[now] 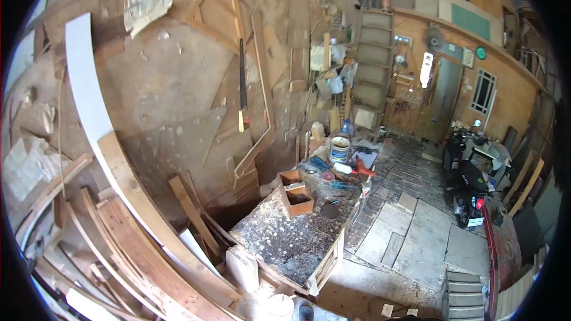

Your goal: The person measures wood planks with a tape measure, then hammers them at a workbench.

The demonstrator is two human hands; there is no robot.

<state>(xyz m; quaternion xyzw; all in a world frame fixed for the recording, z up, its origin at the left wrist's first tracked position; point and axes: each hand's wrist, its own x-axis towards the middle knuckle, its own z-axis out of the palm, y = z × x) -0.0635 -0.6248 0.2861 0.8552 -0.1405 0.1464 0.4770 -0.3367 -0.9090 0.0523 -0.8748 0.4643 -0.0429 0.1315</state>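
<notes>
Neither of my hands shows in the head view. Below me stands a workbench (285,255) with a mottled, dirty top. On it are small wooden boxes (297,204), a dark round disc (329,210), blue tools (316,166), an orange-red tool (364,166) and a labelled bucket (339,149). A pale object with a round top (279,304) sits at the bottom edge, beside a dark cylinder.
Long planks (137,184) lean along the left wall. To the right are loose floor boards (419,238), a black scooter (467,175), a red panel (505,244) and grey steps (461,294). A ladder (375,47), a door (443,101) and a barred window (483,92) are at the back.
</notes>
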